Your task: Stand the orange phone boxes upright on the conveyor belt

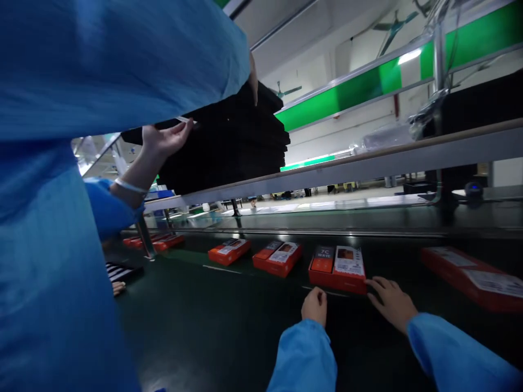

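Red box [347, 283] with "7C WAVE" printed on its top lies flat on the dark work surface [212, 326], directly ahead of the two hands; the right hand [392, 307] is at its near right corner, with fingers partly spread and slightly bent, the fingertips appearing to touch the side wall without closing around it; the left hand [314, 307] is just beside the near left edge, its fingers curled in, with no object visible in them; whether something small is enclosed cannot be told. For sound handling at this contact, apply light, level pressure low on the side wall; a push high on the corner could turn the box askew or mark its printed face; the curled left hand is well placed to serve as a stop on the near side, provided that its knuckles bear on the wall and not on the top. Allow clearance to the neighbouring box [278, 261] on the left and the larger-looking box [469, 277] on the right; a sideways push could reduce either gap. Note the co-worker's sleeve [122, 65] at upper left, beside the black stack [229, 141] on the shelf [392, 158]; elbow room there appears limited.
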Demonstrator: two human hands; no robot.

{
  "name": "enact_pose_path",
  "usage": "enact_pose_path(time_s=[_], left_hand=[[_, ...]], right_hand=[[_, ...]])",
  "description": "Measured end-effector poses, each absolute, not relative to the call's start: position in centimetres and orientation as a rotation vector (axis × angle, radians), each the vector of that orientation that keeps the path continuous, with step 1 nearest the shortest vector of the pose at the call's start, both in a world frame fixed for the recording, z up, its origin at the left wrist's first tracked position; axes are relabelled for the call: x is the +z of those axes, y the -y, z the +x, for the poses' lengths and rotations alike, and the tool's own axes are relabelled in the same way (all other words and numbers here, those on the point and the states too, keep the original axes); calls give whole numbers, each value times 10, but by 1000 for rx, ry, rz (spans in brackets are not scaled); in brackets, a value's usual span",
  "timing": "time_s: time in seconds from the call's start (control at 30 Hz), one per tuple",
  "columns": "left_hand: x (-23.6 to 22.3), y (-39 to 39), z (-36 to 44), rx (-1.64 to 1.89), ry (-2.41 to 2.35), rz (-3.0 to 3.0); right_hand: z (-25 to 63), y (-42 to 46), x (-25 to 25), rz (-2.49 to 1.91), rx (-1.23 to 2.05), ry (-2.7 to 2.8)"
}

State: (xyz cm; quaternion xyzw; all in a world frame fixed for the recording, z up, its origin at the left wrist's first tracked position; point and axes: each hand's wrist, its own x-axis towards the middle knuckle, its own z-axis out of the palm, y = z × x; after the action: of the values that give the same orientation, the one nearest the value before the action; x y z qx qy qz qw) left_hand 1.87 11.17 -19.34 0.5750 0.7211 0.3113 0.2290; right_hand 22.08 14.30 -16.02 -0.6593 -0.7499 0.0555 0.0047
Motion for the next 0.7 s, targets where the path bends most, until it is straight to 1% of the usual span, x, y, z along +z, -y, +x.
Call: enact_pose_path(time_s=[0.1,0.2,0.3,0.43,0.7], left_hand=[[-197,-113,20,894,-1943,1600],[-199,-115,21,869,-1946,1581],[-198,-116,20,885,-1920,1599],[-195,-114,19,881,-1907,1599],[-186,-108,20,813,-1899,1610]], right_hand=[[185,-158,-140,-2060,141,2286],[162,-182,-142,-2136,138,2191],[154,-198,-149,-2257,220,2117],[167,-205,-152,-2317,319,2088],[212,-218,-149,-2464,269,2115]])
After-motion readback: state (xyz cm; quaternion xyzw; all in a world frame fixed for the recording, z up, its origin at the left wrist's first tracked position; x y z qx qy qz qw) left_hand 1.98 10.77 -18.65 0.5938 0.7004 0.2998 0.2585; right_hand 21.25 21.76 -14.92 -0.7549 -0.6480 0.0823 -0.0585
